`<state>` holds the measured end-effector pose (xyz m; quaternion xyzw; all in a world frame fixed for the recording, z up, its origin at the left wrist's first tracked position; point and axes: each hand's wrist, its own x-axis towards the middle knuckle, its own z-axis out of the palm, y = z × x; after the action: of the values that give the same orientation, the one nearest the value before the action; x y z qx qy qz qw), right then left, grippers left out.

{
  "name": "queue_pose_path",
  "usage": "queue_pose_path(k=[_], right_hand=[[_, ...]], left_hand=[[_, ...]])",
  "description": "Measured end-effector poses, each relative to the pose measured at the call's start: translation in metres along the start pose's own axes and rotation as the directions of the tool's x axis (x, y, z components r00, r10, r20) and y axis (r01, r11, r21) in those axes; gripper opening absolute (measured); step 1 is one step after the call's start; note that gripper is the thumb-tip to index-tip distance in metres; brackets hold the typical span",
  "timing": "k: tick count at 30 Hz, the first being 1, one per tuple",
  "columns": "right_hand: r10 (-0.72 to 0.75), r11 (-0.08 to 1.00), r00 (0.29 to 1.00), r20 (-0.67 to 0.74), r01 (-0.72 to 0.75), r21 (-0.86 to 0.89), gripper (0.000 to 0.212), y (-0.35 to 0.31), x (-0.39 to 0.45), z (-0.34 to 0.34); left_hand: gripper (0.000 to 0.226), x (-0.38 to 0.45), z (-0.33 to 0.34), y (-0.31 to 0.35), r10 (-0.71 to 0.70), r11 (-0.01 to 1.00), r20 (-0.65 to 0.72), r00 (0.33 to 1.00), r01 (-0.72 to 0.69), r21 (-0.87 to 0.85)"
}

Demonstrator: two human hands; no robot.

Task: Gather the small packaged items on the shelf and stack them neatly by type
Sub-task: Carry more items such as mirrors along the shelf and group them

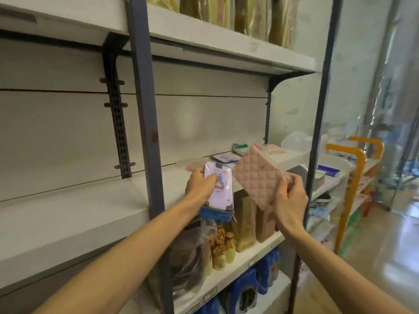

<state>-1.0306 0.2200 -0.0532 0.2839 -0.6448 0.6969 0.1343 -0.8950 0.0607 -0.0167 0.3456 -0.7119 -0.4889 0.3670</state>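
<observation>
Two bare forearms reach up from the bottom edge toward the middle shelf (95, 214); the left hand (199, 184) grips a white packaged item with a cartoon print (218, 189), fingers curled over its face, the pack sitting on the shelf's front edge with a blue base at its near end; the right hand (289, 196) pinches one corner of a pink quilted packaged item (258, 175), held tilted in the air just right of the white one, not touching the shelf.

A dark blue upright post (147, 132) crosses in front of the left forearm and hides part of the shelf; a second post (317, 132) stands just behind the right hand.

On the shelf below the hands stand two brown paper bags (243, 220), a cluster of small yellow bottles (221, 248) whose count I cannot tell, and a crumpled clear plastic bag (192, 252); blue packs (244, 288) fill the lowest level.

Farther back on the middle shelf lie one more flat white pack (223, 158), a green-and-white item (240, 147) and a pale pink flat pack (273, 149); so five small packaged items show in all.

Beyond, to the right, stands an orange-framed rack (356, 177); on the top shelf stand yellow-green wrapped bundles (249, 17).
</observation>
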Motion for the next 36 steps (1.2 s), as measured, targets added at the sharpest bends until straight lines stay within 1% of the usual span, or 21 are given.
queue_pose_path(k=[3, 6, 10, 11, 12, 13, 14, 17, 22, 24, 26, 27, 28, 29, 30, 31, 32, 34, 36], right_hand=[[0.04, 0.999, 0.998, 0.042, -0.038, -0.034, 0.017, 0.028, 0.056, 0.003], [0.153, 0.988, 0.986, 0.069, -0.154, 0.006, 0.017, 0.054, 0.109, 0.016], [0.299, 0.946, 0.948, 0.11, -0.309, 0.095, 0.02, 0.087, 0.157, 0.036], [0.318, 0.938, 0.941, 0.119, -0.331, 0.107, 0.023, 0.095, 0.167, 0.04], [0.337, 0.928, 0.933, 0.125, -0.352, 0.124, 0.025, 0.102, 0.177, 0.045], [0.35, 0.919, 0.927, 0.133, -0.368, 0.142, 0.027, 0.109, 0.188, 0.049], [0.358, 0.913, 0.923, 0.142, -0.377, 0.154, 0.03, 0.116, 0.198, 0.054], [0.357, 0.912, 0.913, 0.198, -0.387, 0.139, 0.036, 0.144, 0.231, 0.07], [0.298, 0.921, 0.906, 0.302, -0.355, 0.158, 0.039, 0.179, 0.292, 0.1], [0.258, 0.929, 0.903, 0.343, -0.329, 0.169, 0.038, 0.19, 0.317, 0.11], [0.218, 0.939, 0.904, 0.369, -0.297, 0.173, 0.037, 0.203, 0.342, 0.119], [0.203, 0.945, 0.905, 0.375, -0.282, 0.168, 0.036, 0.21, 0.353, 0.121], [0.2, 0.947, 0.904, 0.378, -0.277, 0.161, 0.036, 0.216, 0.364, 0.124], [0.207, 0.947, 0.902, 0.379, -0.282, 0.153, 0.036, 0.222, 0.375, 0.125], [0.217, 0.946, 0.899, 0.381, -0.289, 0.144, 0.037, 0.228, 0.385, 0.126], [0.224, 0.946, 0.897, 0.38, -0.294, 0.138, 0.037, 0.234, 0.395, 0.126], [0.224, 0.947, 0.899, 0.377, -0.293, 0.135, 0.036, 0.239, 0.405, 0.125], [0.21, 0.957, 0.913, 0.35, -0.265, 0.116, 0.035, 0.248, 0.422, 0.126], [0.201, 0.967, 0.922, 0.332, -0.24, 0.081, 0.036, 0.261, 0.439, 0.127]], left_hand=[[0.033, 0.053, 0.023, 0.002, -0.091, 0.995, 0.062, 0.994, 0.093, -0.025], [0.032, 0.096, 0.034, 0.004, -0.127, 0.988, 0.022, 0.992, 0.128, -0.084], [0.027, 0.134, 0.048, 0.008, -0.233, 0.963, -0.025, 0.972, 0.227, -0.142], [0.031, 0.143, 0.051, 0.008, -0.247, 0.957, -0.032, 0.968, 0.239, -0.162], [0.041, 0.157, 0.054, 0.005, -0.241, 0.957, -0.043, 0.97, 0.23, -0.176], [0.051, 0.172, 0.058, 0.001, -0.235, 0.96, -0.059, 0.97, 0.222, -0.169], [0.054, 0.185, 0.062, -0.002, -0.238, 0.961, -0.07, 0.969, 0.225, -0.158], [0.037, 0.203, 0.082, 0.008, -0.247, 0.959, -0.086, 0.965, 0.231, -0.162], [0.031, 0.254, 0.118, 0.006, -0.213, 0.975, -0.121, 0.97, 0.202, -0.098], [0.024, 0.276, 0.128, 0.003, -0.227, 0.974, -0.147, 0.963, 0.223, -0.047], [0.012, 0.294, 0.137, 0.002, -0.231, 0.965, -0.192, 0.954, 0.249, 0.08], [0.019, 0.302, 0.139, 0.002, -0.226, 0.937, -0.226, 0.947, 0.275, 0.216], [0.036, 0.312, 0.141, 0.0, -0.199, 0.866, -0.259, 0.945, 0.293, 0.404], [0.055, 0.321, 0.143, -0.001, -0.131, 0.772, -0.297, 0.946, 0.285, 0.568], [0.068, 0.328, 0.148, -0.001, -0.025, 0.696, -0.318, 0.948, 0.244, 0.675], [0.072, 0.333, 0.155, 0.001, 0.067, 0.675, -0.317, 0.946, 0.191, 0.713], [0.067, 0.337, 0.164, 0.004, 0.128, 0.7, -0.305, 0.944, 0.132, 0.702], [0.05, 0.347, 0.187, 0.013, 0.192, 0.738, -0.243, 0.951, 0.024, 0.674], [0.035, 0.356, 0.215, 0.017, 0.237, 0.707, -0.123, 0.964, -0.084, 0.702]])
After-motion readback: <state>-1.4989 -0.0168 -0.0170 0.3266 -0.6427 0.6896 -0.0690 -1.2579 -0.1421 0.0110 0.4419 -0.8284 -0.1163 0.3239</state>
